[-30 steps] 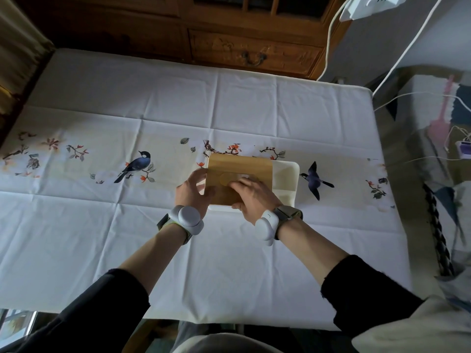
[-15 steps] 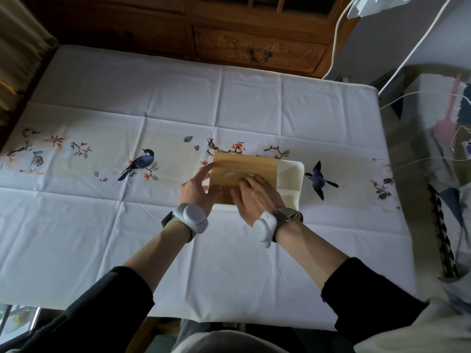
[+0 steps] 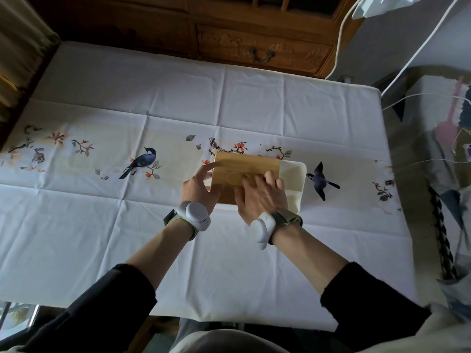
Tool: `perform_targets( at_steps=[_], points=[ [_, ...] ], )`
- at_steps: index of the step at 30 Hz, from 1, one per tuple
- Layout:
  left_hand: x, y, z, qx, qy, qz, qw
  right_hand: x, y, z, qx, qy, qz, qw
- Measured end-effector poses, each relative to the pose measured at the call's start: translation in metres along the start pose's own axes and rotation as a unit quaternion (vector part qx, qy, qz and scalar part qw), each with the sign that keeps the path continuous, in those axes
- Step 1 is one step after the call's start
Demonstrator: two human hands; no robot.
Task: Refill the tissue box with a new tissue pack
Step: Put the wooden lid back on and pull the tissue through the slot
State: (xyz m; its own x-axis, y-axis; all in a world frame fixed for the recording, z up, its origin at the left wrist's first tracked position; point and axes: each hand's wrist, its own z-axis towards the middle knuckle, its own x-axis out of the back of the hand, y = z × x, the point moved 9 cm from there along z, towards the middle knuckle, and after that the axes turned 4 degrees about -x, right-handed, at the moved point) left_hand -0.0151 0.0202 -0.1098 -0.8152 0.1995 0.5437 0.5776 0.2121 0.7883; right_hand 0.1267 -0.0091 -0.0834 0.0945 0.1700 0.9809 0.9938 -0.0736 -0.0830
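A cream tissue box (image 3: 293, 184) lies on the white bird-print tablecloth (image 3: 127, 225) at the table's middle. Its wooden lid (image 3: 244, 165) with an oval slot sits slid to the left, leaving the box's right end uncovered. My left hand (image 3: 200, 187) holds the lid's left edge, thumb along the side. My right hand (image 3: 260, 194) rests flat on top of the lid, fingers near the slot. Both wrists wear white bands. No tissue pack shows in view.
A dark wooden cabinet (image 3: 254, 47) with a drawer handle stands beyond the far table edge. White cables (image 3: 418, 52) hang at the upper right. A cluttered surface (image 3: 441, 149) lies off the table's right edge.
The lid sits a little further left over the box, with slightly more of the cream right end showing. Both hands stay on the lid.
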Motion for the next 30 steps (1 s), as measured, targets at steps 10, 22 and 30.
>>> perform_targets(
  at_steps=[10, 22, 30],
  points=[
    [-0.001, -0.003, -0.002, 0.007, 0.001, -0.017, 1.0, -0.009, 0.001, 0.003, -0.057, -0.014, 0.05, 0.997],
    [-0.001, -0.003, -0.003, 0.003, 0.005, -0.014, 1.0, -0.016, 0.004, 0.012, -0.085, 0.006, 0.051, 0.995],
    [-0.003, -0.005, -0.003, 0.005, 0.0, -0.018, 1.0, -0.018, 0.006, 0.013, -0.067, 0.005, 0.043, 0.997]
  ],
)
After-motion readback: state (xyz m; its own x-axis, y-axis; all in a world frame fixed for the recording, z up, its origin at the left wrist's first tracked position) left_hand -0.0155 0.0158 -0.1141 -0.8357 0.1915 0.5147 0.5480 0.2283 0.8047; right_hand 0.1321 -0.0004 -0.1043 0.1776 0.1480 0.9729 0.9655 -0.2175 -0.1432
